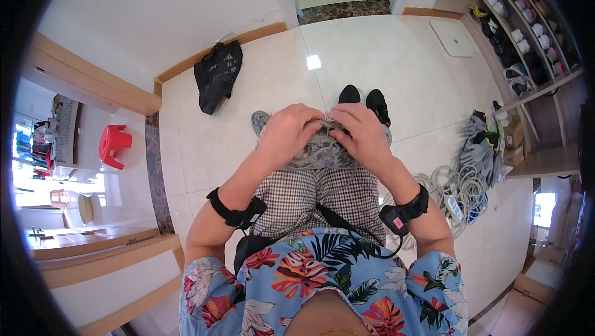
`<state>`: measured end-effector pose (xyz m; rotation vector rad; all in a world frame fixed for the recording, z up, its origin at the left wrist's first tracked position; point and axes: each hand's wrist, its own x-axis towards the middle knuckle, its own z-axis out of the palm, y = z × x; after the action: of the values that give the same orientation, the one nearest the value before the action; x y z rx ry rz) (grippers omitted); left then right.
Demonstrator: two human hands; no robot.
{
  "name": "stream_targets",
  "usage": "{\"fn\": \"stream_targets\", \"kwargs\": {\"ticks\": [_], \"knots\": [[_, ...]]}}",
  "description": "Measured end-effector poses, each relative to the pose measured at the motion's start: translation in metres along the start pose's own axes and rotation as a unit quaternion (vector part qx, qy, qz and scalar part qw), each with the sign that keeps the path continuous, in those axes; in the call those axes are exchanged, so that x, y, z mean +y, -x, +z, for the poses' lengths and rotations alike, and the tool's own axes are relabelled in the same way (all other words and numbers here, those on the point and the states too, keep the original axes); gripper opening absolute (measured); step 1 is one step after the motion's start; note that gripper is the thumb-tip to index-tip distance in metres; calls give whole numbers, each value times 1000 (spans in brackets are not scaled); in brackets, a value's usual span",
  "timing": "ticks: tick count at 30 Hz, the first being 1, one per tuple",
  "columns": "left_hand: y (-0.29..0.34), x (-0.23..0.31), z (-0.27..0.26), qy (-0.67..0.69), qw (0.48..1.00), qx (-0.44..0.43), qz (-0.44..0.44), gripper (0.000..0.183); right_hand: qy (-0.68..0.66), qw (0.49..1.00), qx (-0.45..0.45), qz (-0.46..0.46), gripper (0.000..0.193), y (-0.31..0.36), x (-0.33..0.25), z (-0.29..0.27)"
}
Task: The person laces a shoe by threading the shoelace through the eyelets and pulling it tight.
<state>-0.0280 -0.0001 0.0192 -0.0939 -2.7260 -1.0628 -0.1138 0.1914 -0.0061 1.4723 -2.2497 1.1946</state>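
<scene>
Across my lap lies a grey mottled thing (316, 153) that looks like a lace-up shoe; my hands cover part of it. A thin grey lace (351, 182) trails from it over my checked trousers. At its far end my left hand (290, 132) is closed, with thumb and forefinger pinched on a grey lace. Close beside it, my right hand (361, 132) has its fingers curled and pinched at the same lace. The fingertips nearly meet, and the exact grip is partly hidden.
Black shoes (350, 94) stand just beyond my feet. A black bag (218, 77) lies by the wall, left. Coiled grey cables (455, 193) and grey gloves (480, 147) lie right, below a shoe rack (527, 32). A red stool (115, 145) stands far left.
</scene>
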Motion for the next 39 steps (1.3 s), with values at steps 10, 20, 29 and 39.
{"fn": "stream_targets", "kwargs": {"ticks": [10, 20, 29, 39], "knots": [[-13, -6, -2, 83, 992, -42, -87, 21, 27, 980, -20, -196, 22, -10, -4, -4], [1, 7, 3, -88, 993, 12, 83, 19, -481, 824, 32, 299, 6, 28, -6, -16], [-4, -4, -4, -177, 979, 104, -3, 19, -515, 713, -240, 412, 19, 33, -28, -55], [0, -14, 3, -161, 978, 123, -45, 15, -503, 777, -368, 92, 22, 24, -28, -56]]}}
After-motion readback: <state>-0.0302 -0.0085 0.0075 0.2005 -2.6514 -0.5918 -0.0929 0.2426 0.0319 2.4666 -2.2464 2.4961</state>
